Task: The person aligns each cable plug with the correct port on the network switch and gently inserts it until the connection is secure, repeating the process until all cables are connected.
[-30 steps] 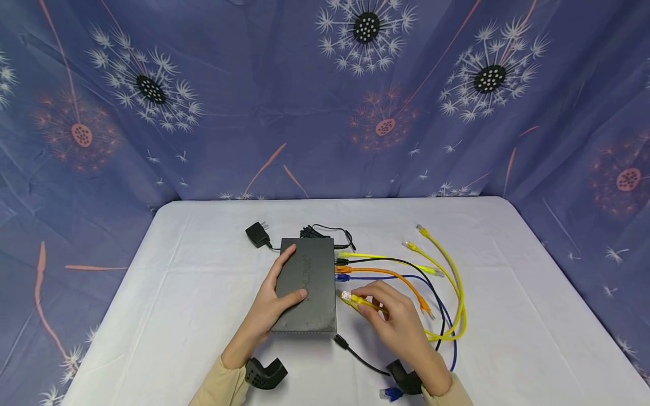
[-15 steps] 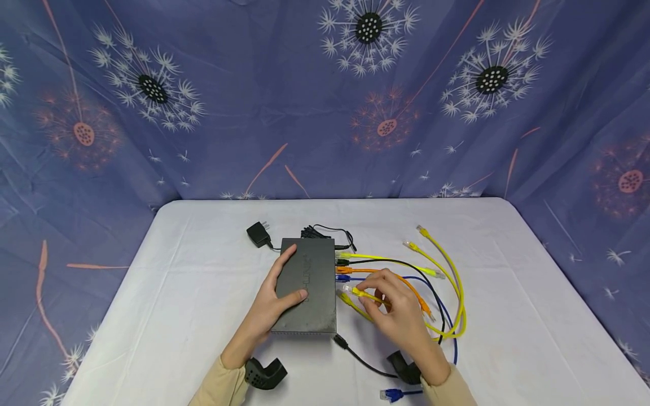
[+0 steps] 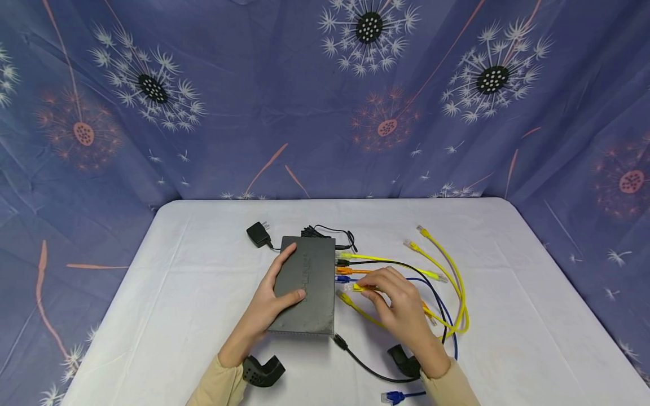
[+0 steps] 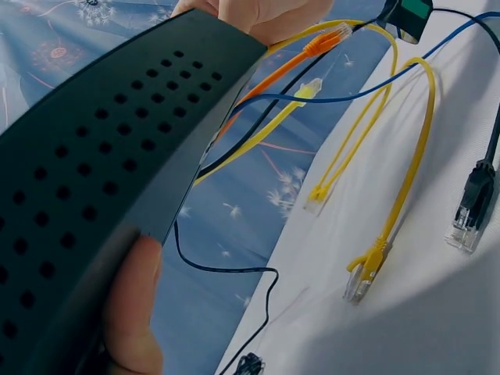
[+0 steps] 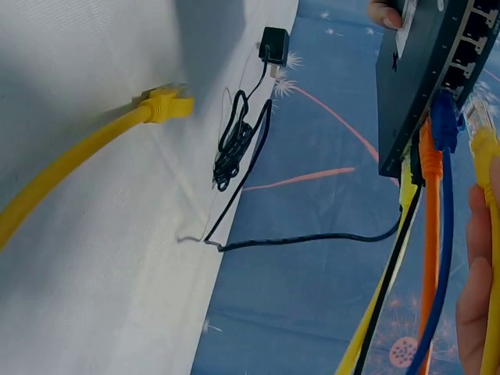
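A black network switch (image 3: 308,287) is gripped by my left hand (image 3: 269,301), thumb across the top; some of its fingers are hidden. In the left wrist view one finger (image 4: 139,308) presses its perforated side. My right hand (image 3: 398,296) pinches a yellow Ethernet cable (image 5: 486,152) just behind its clear plug. That plug is close to the port side, beside the blue plug (image 5: 445,117), and appears apart from the ports. Light yellow, black, orange (image 5: 431,203) and blue cables are seated in neighbouring ports. Several open ports (image 5: 466,55) show beyond the blue one.
Loose yellow cable ends (image 3: 424,232) lie at the right on the white table (image 3: 193,293). Below the switch are a black plug (image 3: 340,341) and a blue plug (image 3: 393,397). A black power adapter (image 3: 259,234) with its coiled cord lies behind.
My right hand has first drawn back slightly, then raised the yellow plug level with the ports near the blue one. The switch has shifted and tilted slightly in my left hand.
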The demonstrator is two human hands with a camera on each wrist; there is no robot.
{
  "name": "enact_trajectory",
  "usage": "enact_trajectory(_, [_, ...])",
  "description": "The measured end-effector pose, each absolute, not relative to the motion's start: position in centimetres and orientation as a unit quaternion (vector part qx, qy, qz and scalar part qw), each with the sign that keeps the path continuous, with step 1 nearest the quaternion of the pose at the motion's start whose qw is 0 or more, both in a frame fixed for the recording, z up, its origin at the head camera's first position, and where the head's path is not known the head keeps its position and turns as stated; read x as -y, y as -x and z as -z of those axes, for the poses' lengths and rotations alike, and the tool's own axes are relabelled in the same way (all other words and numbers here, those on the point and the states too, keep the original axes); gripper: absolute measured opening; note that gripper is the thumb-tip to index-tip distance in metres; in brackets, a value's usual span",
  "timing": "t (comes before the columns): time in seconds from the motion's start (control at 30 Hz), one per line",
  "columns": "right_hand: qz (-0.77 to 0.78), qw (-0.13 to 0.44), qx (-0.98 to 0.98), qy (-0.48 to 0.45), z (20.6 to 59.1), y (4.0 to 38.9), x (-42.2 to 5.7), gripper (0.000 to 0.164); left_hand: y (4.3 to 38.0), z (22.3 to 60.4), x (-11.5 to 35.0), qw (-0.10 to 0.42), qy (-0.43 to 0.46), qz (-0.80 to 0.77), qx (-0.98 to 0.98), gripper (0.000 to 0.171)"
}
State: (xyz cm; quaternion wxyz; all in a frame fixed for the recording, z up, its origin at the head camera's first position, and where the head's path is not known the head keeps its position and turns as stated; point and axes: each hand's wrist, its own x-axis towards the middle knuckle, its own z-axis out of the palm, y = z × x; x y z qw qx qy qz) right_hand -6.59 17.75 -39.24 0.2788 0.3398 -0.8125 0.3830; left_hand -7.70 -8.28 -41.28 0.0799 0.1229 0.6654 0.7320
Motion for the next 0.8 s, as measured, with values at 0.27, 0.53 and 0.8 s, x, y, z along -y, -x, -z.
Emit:
enact_trajectory(0.27, [-0.389,0.290,0.808,-0.335,39.06,6.66,-17.30,0.030,7.75,41.04,8.23,0.076,-0.131,-0.733,-0.663,0.081])
enact_trajectory(0.53, [-0.379,0.301,0.803,-0.348,39.21,7.04,-17.01,0.016,7.67,40.91,8.15,0.075,-0.128,-0.734,-0.663,0.082])
enact_trajectory(0.8, [-0.389,0.301,0.795,-0.354,39.31,7.03,-16.76,0.006,7.73,40.66,8.25,0.073,-0.138,-0.731,-0.664,0.082])
